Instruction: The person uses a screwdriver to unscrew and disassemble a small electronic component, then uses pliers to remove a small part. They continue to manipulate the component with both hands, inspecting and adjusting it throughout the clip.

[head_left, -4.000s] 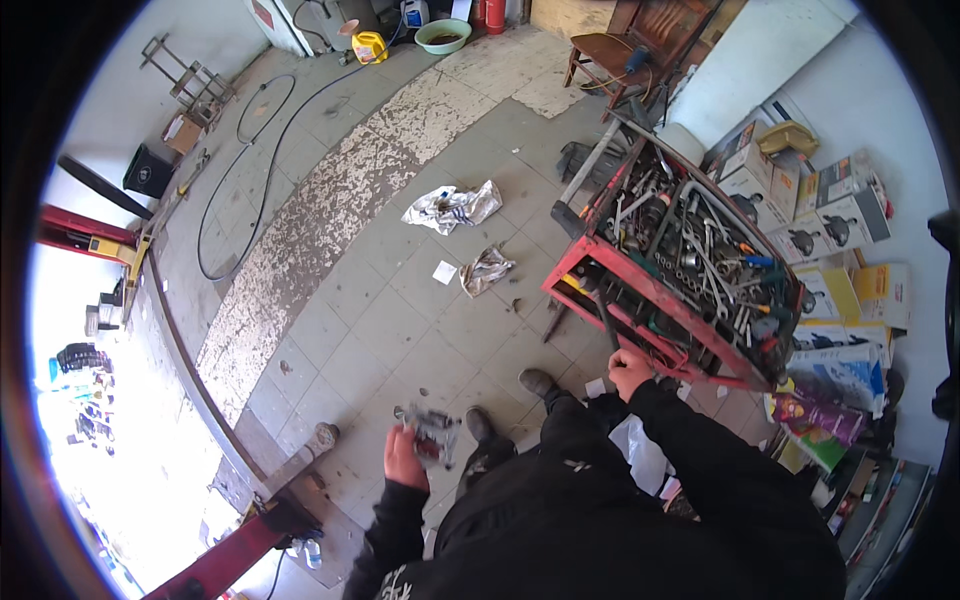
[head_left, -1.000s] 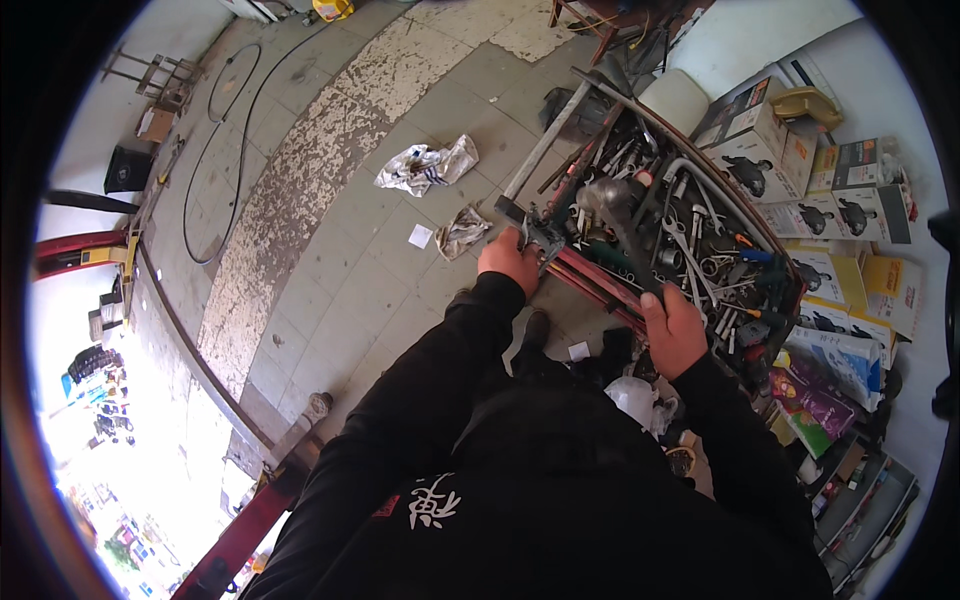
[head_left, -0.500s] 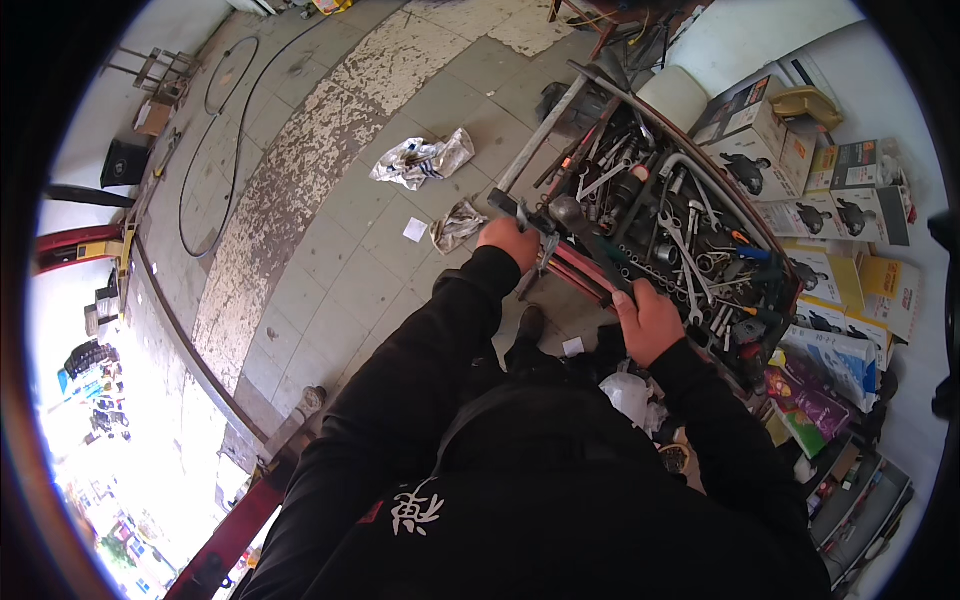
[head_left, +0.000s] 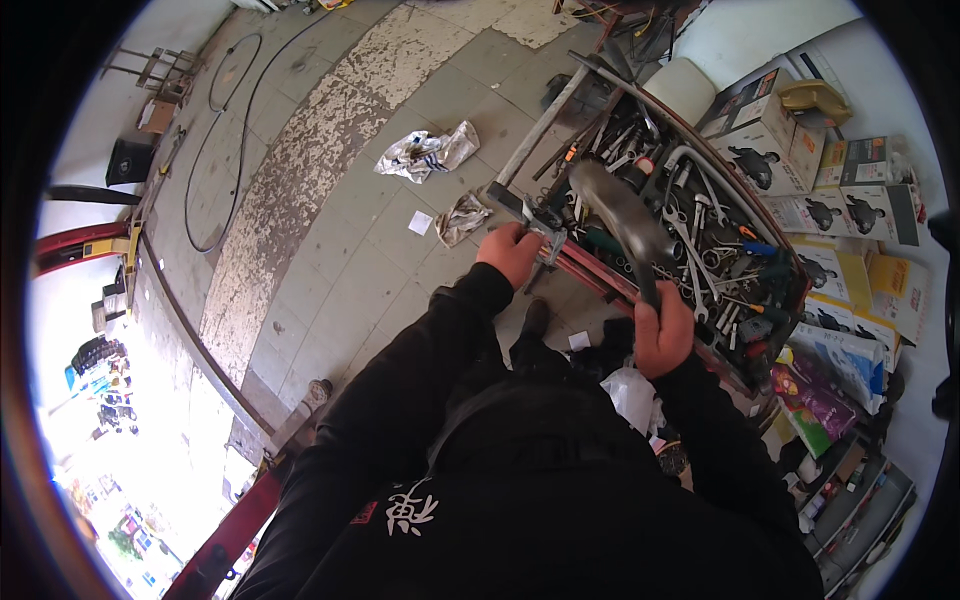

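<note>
Over the red metal tool tray (head_left: 600,282) crammed with wrenches, I see my left hand (head_left: 512,252) at the tray's near corner, fingers wrapped around a small grey metal clamp-like piece (head_left: 548,242) on the rim. My right hand (head_left: 663,330), at the tray's front edge, has its fingers closed around the lower end of a long curved grey metal bar (head_left: 622,215) that rises over the tools. Beside the tray's left end, crumpled silver foil wrappers (head_left: 428,152) lie on the tiled floor (head_left: 340,250).
</note>
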### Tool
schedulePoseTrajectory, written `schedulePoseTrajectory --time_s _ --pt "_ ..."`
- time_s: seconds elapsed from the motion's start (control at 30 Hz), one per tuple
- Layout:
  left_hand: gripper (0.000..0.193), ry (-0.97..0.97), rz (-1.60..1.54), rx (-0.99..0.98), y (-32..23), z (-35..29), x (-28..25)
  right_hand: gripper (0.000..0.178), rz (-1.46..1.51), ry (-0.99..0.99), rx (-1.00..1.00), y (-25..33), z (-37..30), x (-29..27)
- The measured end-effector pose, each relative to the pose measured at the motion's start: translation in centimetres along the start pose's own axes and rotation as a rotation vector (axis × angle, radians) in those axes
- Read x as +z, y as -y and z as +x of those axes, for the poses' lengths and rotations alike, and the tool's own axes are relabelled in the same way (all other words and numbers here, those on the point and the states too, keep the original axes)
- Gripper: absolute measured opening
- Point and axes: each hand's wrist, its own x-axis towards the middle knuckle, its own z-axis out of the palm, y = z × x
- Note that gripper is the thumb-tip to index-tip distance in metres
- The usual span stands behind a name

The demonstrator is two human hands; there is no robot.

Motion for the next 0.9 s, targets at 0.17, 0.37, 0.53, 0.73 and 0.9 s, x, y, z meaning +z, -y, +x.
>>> schedulePoseTrajectory --time_s 0.17,0.37,0.53,0.73,0.9 --pt "0.036 -0.133 0.244 0.128 -1.0 -0.6 2.7 0.035 -0.249 0.172 0.099 -3.1 -0.4 3.2" --pt "0.038 -0.189 0.279 0.020 -1.0 0.2 2.7 0.036 0.047 0.086 0.166 -2.5 -0.5 1.1" --pt "0.037 -0.129 0.490 0.253 0.0 0.9 2.5 0.038 -0.174 0.091 0.075 -3.6 0.0 3.5" --pt "0.036 -0.096 0.354 0.066 -1.1 1.1 3.0 0.033 -0.117 0.095 0.067 -2.3 1.2 0.8" --pt "0.036 -0.107 0.410 0.168 -0.8 0.5 2.9 0.027 -0.032 -0.197 -0.108 -1.5 0.0 1.9"
